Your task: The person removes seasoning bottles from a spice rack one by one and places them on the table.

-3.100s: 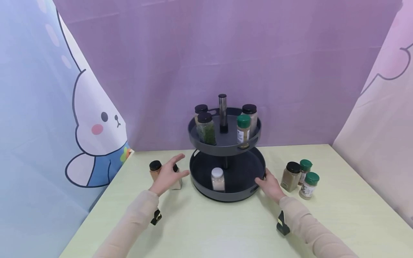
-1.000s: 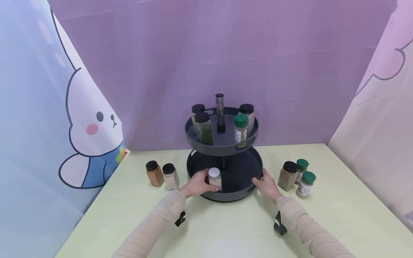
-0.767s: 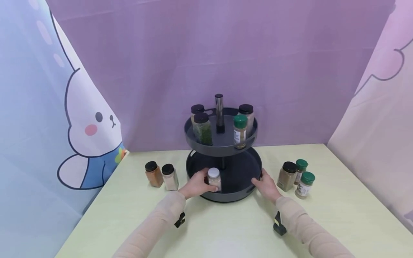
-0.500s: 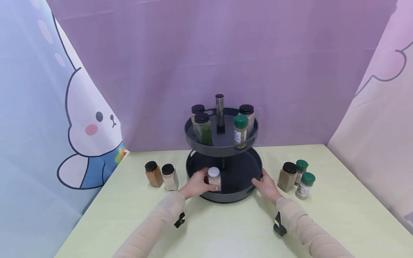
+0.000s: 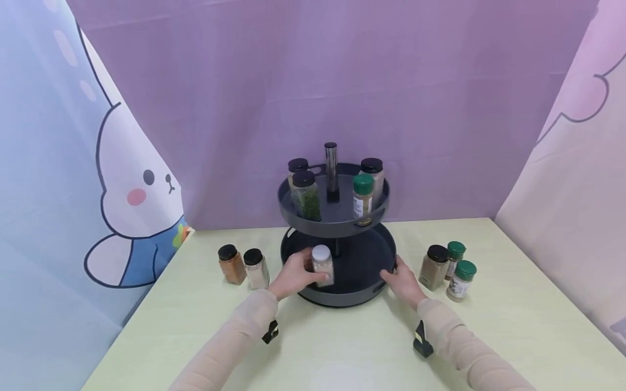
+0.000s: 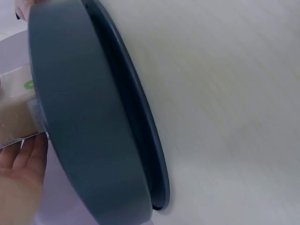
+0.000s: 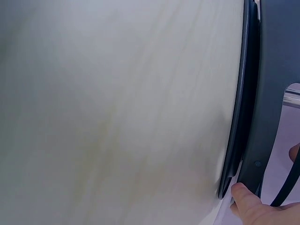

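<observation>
One pale table [image 5: 342, 353] spans the lower frame, bearing a two-tier turntable organizer [image 5: 332, 229] at centre. Right of centre, the right hand's [image 5: 405, 282] fingers clamp the lower tray's [image 5: 342, 298] rim; nearer centre, the left hand's [image 5: 295, 275] fingers pinch a white-capped spice jar [image 5: 324, 266] within that tray.

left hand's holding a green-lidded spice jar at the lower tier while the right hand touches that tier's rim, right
No: in the head view, the spice jar in the left hand has a white lid, not a green one. The rest is right.
</observation>
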A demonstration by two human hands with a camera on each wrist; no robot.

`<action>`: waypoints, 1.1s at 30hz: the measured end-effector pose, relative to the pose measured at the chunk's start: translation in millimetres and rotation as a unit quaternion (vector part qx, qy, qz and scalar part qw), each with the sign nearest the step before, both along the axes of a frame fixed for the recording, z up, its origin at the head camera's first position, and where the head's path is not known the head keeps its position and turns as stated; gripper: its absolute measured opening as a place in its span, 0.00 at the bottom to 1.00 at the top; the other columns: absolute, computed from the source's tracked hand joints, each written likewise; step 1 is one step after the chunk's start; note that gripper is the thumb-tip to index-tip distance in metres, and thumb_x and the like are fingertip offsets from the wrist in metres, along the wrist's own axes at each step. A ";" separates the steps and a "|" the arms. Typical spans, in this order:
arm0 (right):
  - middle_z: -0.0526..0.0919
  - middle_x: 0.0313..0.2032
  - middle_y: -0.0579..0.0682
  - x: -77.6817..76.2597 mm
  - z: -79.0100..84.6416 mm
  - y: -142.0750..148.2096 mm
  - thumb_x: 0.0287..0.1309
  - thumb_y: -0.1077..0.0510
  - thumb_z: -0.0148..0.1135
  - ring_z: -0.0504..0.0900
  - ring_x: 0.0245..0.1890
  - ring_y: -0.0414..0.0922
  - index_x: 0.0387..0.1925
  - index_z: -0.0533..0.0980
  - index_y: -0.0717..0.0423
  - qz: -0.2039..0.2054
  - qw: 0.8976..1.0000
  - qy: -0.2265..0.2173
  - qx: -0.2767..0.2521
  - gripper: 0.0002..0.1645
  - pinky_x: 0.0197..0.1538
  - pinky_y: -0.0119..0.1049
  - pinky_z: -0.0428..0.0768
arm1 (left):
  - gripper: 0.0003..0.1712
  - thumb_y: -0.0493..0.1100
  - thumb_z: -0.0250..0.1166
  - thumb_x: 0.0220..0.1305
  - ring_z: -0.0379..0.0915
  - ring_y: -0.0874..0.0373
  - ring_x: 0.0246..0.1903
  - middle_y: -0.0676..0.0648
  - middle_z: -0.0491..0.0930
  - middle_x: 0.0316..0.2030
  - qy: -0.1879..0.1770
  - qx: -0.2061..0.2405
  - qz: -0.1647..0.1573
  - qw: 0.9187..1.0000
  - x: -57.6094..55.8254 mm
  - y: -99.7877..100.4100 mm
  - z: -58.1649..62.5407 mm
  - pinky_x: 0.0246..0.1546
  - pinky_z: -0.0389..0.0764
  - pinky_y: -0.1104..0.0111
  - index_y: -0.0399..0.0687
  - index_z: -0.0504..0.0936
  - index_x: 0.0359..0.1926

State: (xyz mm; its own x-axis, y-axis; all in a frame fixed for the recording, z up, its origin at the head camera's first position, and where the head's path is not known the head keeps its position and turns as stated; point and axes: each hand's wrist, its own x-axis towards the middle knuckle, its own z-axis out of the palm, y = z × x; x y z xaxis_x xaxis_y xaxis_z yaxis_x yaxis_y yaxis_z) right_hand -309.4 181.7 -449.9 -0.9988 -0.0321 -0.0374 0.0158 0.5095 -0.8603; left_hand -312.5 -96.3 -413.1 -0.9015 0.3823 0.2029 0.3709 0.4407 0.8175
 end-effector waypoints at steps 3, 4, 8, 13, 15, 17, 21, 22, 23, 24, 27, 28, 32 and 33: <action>0.49 0.67 0.69 -0.1 0.0 0.2 0.62 0.57 0.48 0.49 0.68 0.60 0.68 0.42 0.69 0.003 1.000 0.001 0.004 0.41 0.69 0.51 0.53 | 0.28 0.46 0.71 0.49 0.77 0.56 0.44 0.49 0.79 0.45 0.000 0.010 0.005 1.000 0.4 -1.5 3.6 0.45 0.78 0.67 0.46 0.74 0.52; 0.49 0.67 0.69 -0.1 0.0 0.4 0.62 0.57 0.48 0.49 0.68 0.60 0.68 0.42 0.69 0.004 1.000 0.001 0.005 0.41 0.69 0.51 0.53 | 0.29 0.46 0.71 0.49 0.77 0.55 0.45 0.48 0.79 0.46 0.004 0.014 0.006 1.000 0.9 -2.1 4.6 0.46 0.78 0.67 0.45 0.74 0.52; 0.50 0.67 0.69 -0.8 0.7 1.1 0.62 0.57 0.48 0.50 0.67 0.60 0.68 0.42 0.70 0.006 1.000 0.004 0.006 0.41 0.68 0.52 0.53 | 0.28 0.44 0.72 0.48 0.77 0.53 0.45 0.45 0.80 0.45 0.017 0.032 0.016 0.999 2.4 -4.6 10.1 0.47 0.79 0.65 0.43 0.74 0.51; 0.50 0.67 0.69 -0.5 1.9 1.2 0.61 0.57 0.48 0.50 0.68 0.60 0.68 0.41 0.70 0.006 1.000 0.005 0.007 0.42 0.68 0.51 0.53 | 0.29 0.44 0.73 0.46 0.77 0.51 0.45 0.44 0.80 0.45 0.010 0.040 0.037 0.998 5.0 -9.6 14.3 0.48 0.79 0.64 0.42 0.75 0.50; 0.49 0.67 0.69 0.4 2.3 1.0 0.62 0.57 0.48 0.49 0.68 0.61 0.68 0.41 0.70 0.006 1.000 0.001 0.007 0.42 0.69 0.52 0.53 | 0.29 0.44 0.73 0.46 0.77 0.51 0.46 0.45 0.80 0.45 0.002 0.037 0.048 0.998 6.7 -12.9 14.7 0.48 0.78 0.64 0.43 0.75 0.51; 0.49 0.67 0.69 1.3 2.4 0.8 0.62 0.57 0.48 0.49 0.68 0.61 0.68 0.40 0.70 0.006 1.000 -0.003 0.007 0.42 0.69 0.52 0.53 | 0.29 0.44 0.73 0.45 0.77 0.51 0.47 0.46 0.80 0.45 -0.001 0.035 0.059 0.998 9.3 -16.5 16.2 0.49 0.78 0.63 0.44 0.75 0.50; 0.51 0.66 0.69 1.4 1.2 0.4 0.61 0.57 0.48 0.51 0.67 0.61 0.68 0.43 0.70 0.003 1.000 0.005 0.012 0.41 0.68 0.52 0.54 | 0.29 0.45 0.73 0.46 0.76 0.52 0.47 0.47 0.79 0.46 -0.006 0.034 0.076 0.996 13.7 -26.7 20.9 0.49 0.78 0.61 0.47 0.75 0.51; 0.51 0.66 0.70 1.0 0.6 0.5 0.61 0.57 0.49 0.51 0.67 0.61 0.68 0.43 0.70 0.002 1.000 0.007 0.013 0.41 0.68 0.52 0.54 | 0.29 0.45 0.73 0.45 0.76 0.52 0.47 0.47 0.79 0.46 -0.006 0.036 0.080 0.996 14.7 -29.6 22.5 0.50 0.78 0.60 0.47 0.75 0.51; 0.52 0.66 0.70 0.8 0.1 0.5 0.61 0.57 0.49 0.52 0.67 0.61 0.67 0.44 0.70 0.001 1.000 0.010 0.014 0.41 0.68 0.52 0.54 | 0.30 0.46 0.73 0.45 0.76 0.52 0.48 0.48 0.79 0.46 -0.009 0.036 0.085 0.996 15.5 -33.0 24.3 0.50 0.77 0.60 0.48 0.75 0.52; 0.52 0.66 0.70 0.7 -0.1 0.4 0.61 0.57 0.49 0.52 0.67 0.61 0.67 0.44 0.70 0.000 1.000 0.013 0.015 0.41 0.68 0.52 0.54 | 0.30 0.46 0.73 0.45 0.76 0.52 0.48 0.49 0.79 0.47 -0.011 0.036 0.091 0.995 16.3 -36.6 25.6 0.51 0.77 0.59 0.49 0.75 0.52; 0.52 0.65 0.71 0.6 -0.1 0.4 0.61 0.57 0.49 0.52 0.67 0.61 0.67 0.43 0.71 0.001 1.000 0.013 0.013 0.41 0.68 0.51 0.54 | 0.31 0.48 0.74 0.44 0.75 0.53 0.49 0.50 0.79 0.47 -0.014 0.036 0.104 0.994 18.5 -47.8 29.6 0.53 0.76 0.59 0.51 0.76 0.52; 0.52 0.65 0.71 0.8 0.0 0.2 0.61 0.58 0.49 0.52 0.67 0.62 0.67 0.43 0.71 0.001 1.000 0.014 0.013 0.41 0.68 0.52 0.54 | 0.30 0.49 0.74 0.44 0.75 0.53 0.50 0.51 0.79 0.47 -0.014 0.034 0.109 0.993 19.5 -51.9 30.6 0.53 0.76 0.59 0.52 0.76 0.51; 0.52 0.65 0.71 1.4 0.5 -0.3 0.61 0.58 0.49 0.52 0.67 0.62 0.67 0.44 0.71 0.003 1.000 0.015 0.014 0.40 0.68 0.51 0.54 | 0.31 0.50 0.74 0.44 0.75 0.52 0.50 0.49 0.79 0.48 -0.016 0.031 0.118 0.992 23.8 -68.6 31.4 0.53 0.76 0.60 0.51 0.75 0.52; 0.52 0.65 0.71 1.7 0.9 -0.7 0.61 0.58 0.49 0.52 0.67 0.62 0.67 0.44 0.71 0.004 1.000 0.014 0.015 0.40 0.68 0.52 0.54 | 0.32 0.49 0.74 0.44 0.75 0.51 0.50 0.48 0.79 0.48 -0.015 0.031 0.122 0.992 24.8 -72.9 31.1 0.53 0.76 0.59 0.51 0.75 0.52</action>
State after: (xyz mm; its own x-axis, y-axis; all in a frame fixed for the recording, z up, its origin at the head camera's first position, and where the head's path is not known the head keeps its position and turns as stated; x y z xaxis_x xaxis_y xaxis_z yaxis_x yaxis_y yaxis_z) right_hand -307.7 181.0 -449.0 -0.9992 -0.0387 -0.0100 -0.0123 0.5347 -0.8449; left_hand -287.7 -169.1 -382.1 -0.9713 0.1405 0.1917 0.2356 0.4627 0.8546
